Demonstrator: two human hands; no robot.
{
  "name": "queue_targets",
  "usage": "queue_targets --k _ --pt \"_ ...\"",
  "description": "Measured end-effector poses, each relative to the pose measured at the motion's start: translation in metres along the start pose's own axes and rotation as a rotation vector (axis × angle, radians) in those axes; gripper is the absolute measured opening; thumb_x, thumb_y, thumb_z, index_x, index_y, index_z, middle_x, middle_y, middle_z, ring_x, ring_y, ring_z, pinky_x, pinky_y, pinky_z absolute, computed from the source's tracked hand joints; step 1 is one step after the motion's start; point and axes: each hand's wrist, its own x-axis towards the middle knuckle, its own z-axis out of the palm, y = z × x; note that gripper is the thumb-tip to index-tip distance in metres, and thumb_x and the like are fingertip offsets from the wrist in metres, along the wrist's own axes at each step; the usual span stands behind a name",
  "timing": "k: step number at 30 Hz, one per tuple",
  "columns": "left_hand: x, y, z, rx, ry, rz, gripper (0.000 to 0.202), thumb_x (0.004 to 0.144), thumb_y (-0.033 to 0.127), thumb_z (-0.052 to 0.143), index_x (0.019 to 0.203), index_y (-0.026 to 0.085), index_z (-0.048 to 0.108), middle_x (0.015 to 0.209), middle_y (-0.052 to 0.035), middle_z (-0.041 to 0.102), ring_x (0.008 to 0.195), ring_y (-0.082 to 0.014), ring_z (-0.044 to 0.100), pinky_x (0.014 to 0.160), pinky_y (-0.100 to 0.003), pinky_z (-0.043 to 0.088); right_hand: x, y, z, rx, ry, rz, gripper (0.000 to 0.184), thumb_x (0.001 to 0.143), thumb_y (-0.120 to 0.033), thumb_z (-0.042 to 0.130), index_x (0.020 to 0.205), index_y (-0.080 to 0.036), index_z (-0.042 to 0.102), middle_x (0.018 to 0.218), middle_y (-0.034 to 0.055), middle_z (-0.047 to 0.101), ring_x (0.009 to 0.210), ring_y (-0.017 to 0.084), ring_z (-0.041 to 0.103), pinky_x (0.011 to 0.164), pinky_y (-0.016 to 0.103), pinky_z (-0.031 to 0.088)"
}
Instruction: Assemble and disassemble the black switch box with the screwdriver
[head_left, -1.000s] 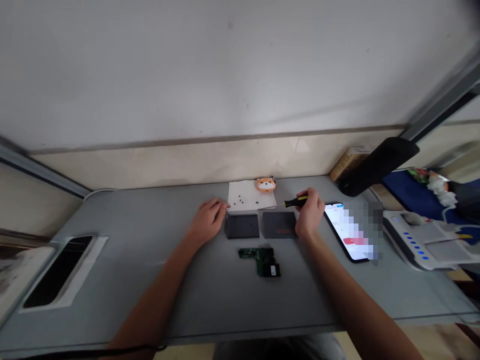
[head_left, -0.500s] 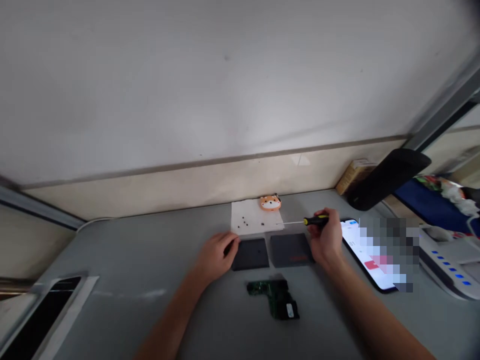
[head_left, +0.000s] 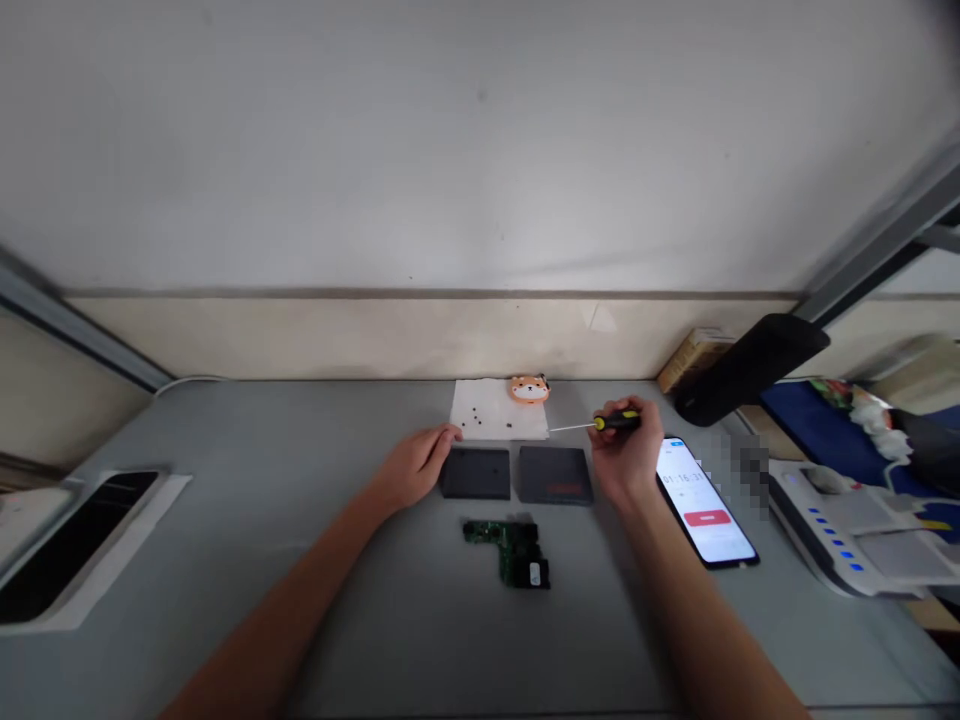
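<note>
Two dark panels (head_left: 475, 474) lie between the half-curled left hand (head_left: 414, 468), its hold unclear, and the right hand (head_left: 631, 455), clasping a screwdriver (head_left: 613, 422).

From here, the dark specks (head_left: 480, 422) on the paper (head_left: 491, 400) are too small to identify. I can't tell whether the tip of the driver (head_left: 619, 420) touches the paper; the right hand (head_left: 630, 458) covers some of its handle. The marking on the right case (head_left: 551, 468) is too faint to read, the label on the board (head_left: 514, 545) too tiny. The tube (head_left: 750, 370) hides part of the box (head_left: 690, 352). The slab (head_left: 75, 545) runs out of view leftward, the power strip (head_left: 832, 520) rightward.
</note>
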Motion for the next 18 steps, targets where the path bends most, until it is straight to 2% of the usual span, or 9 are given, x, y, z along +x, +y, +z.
queue_targets --k 3,7,8,9,13,18 --pt "0.000 0.003 -0.001 0.013 0.032 -0.019 0.042 0.105 0.039 0.026 0.094 0.021 0.062 0.083 -0.0037 0.072 0.077 -0.0195 0.069 0.079 -0.033 0.056 -0.005 0.014 -0.001 -0.125 -0.050 -0.121 0.023 0.069 -0.034 0.061 0.063 -0.022 0.042 0.058 -0.0087 0.043 0.046 0.007 0.039 0.042 0.020 0.028" --pt "0.001 0.004 0.000 0.035 -0.010 -0.047 0.043 0.105 0.040 0.024 0.093 0.021 0.061 0.085 -0.0044 0.072 0.080 -0.0206 0.068 0.079 -0.034 0.055 -0.012 0.030 -0.003 -0.277 0.022 -0.412 0.025 0.074 -0.037 0.058 0.060 -0.022 0.044 0.060 -0.0055 0.046 0.054 0.009 0.041 0.047 0.023 0.029" --pt "0.001 0.005 0.000 0.041 -0.027 -0.054 0.042 0.105 0.040 0.024 0.095 0.022 0.060 0.086 -0.0048 0.072 0.080 -0.0209 0.068 0.079 -0.034 0.054 -0.013 0.032 -0.003 -0.283 0.032 -0.438 0.025 0.074 -0.037 0.058 0.059 -0.021 0.045 0.060 -0.0052 0.046 0.055 0.009 0.041 0.048 0.023 0.029" --pt "0.000 0.005 0.000 0.047 -0.035 -0.063 0.041 0.105 0.040 0.025 0.097 0.022 0.060 0.087 -0.0051 0.072 0.080 -0.0212 0.068 0.078 -0.034 0.053 -0.015 0.033 -0.002 -0.265 0.032 -0.415 0.025 0.073 -0.035 0.058 0.058 -0.021 0.045 0.059 -0.0053 0.045 0.055 0.008 0.040 0.047 0.023 0.029" --pt "-0.001 0.004 -0.001 0.067 -0.034 -0.077 0.035 0.105 0.039 0.028 0.106 0.021 0.058 0.084 -0.0039 0.069 0.073 -0.0202 0.065 0.071 -0.032 0.049 -0.017 0.031 0.003 -0.085 0.033 -0.138 0.018 0.067 -0.028 0.058 0.061 -0.022 0.042 0.056 -0.0077 0.043 0.047 0.007 0.034 0.040 0.023 0.020" --pt "-0.002 0.004 -0.002 0.074 -0.061 -0.021 0.030 0.104 0.035 0.029 0.100 0.022 0.056 0.070 0.0000 0.060 0.061 -0.0173 0.057 0.063 -0.028 0.041 -0.013 0.031 0.005 -0.136 0.035 -0.169 0.017 0.067 -0.027 0.057 0.065 -0.023 0.041 0.055 -0.0083 0.043 0.045 0.006 0.036 0.039 0.021 0.022"
